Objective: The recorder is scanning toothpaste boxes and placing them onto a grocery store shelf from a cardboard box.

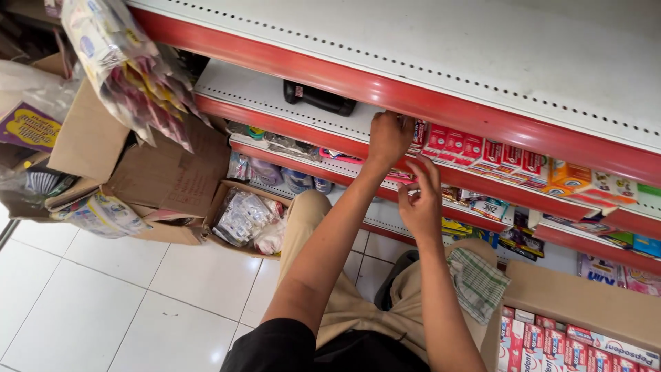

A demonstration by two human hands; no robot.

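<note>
Red boxes [460,146] are standing in a row on the shelf [330,124], under its red upper ledge. The left hand [389,138] is clamping its fingers on the end box; the right hand [420,200], fingers loosely apart, is hovering just below.

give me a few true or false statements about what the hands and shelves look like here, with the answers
1. The left hand reaches into the shelf beside a row of small red boxes. True.
2. The right hand rests on the floor tiles. False: it is raised at the shelf edge, just below the left hand.
3. A checked cloth lies on the person's knee. True.
4. The top shelf is packed with boxes. False: no boxes show on it.
5. A black device lies on the second shelf. True.
6. The cardboard box at lower right holds green bottles. False: it holds red and white cartons.
</note>
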